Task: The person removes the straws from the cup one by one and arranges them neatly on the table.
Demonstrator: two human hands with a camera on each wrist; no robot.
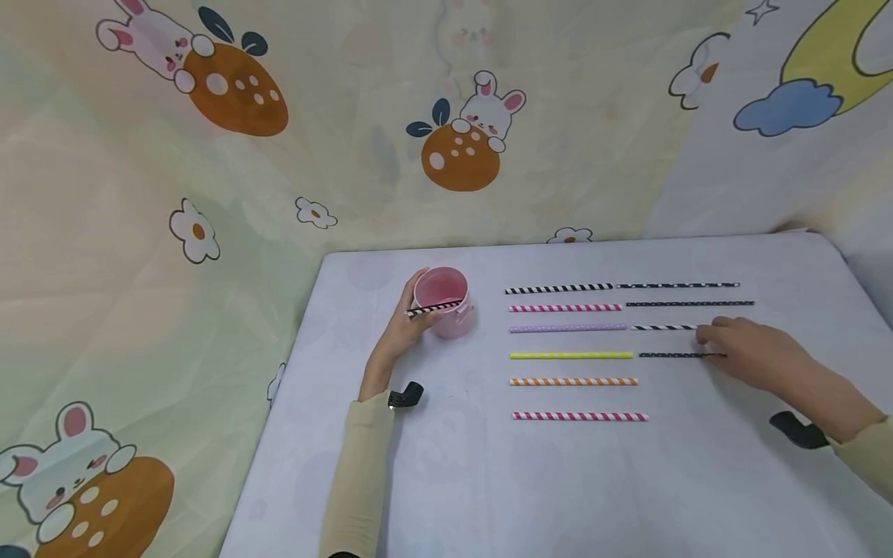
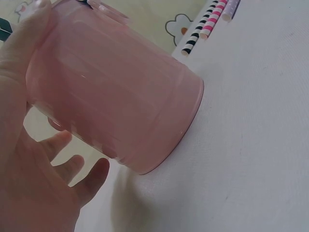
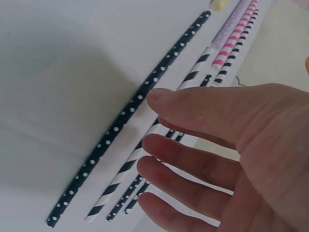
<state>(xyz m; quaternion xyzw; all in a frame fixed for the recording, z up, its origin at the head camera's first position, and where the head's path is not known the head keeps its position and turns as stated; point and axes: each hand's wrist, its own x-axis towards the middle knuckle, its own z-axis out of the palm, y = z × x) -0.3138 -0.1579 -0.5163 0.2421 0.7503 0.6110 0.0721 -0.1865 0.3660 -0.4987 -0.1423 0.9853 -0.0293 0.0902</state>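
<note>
My left hand (image 1: 401, 325) grips a pink cup (image 1: 443, 301) that is tilted on the white table (image 1: 488, 480). A black-and-white striped straw (image 1: 434, 308) lies across the cup's mouth. The left wrist view shows my thumb and fingers (image 2: 72, 169) around the cup's wall (image 2: 116, 96). My right hand (image 1: 749, 353) hovers open over a column of black straws, its fingertips by a striped one (image 1: 663, 327) and a dotted one (image 1: 673, 355). In the right wrist view my straight fingers (image 3: 193, 159) hold nothing above the dotted straw (image 3: 130, 113) and the striped straw (image 3: 113, 186).
Left of the black column lie several coloured straws in a row: striped black (image 1: 558, 288), pink (image 1: 565, 308), purple (image 1: 568, 328), yellow (image 1: 572, 355), orange (image 1: 574, 381), red-pink (image 1: 580, 416). A bunny-print cloth (image 1: 209, 194) hangs behind and left of the table.
</note>
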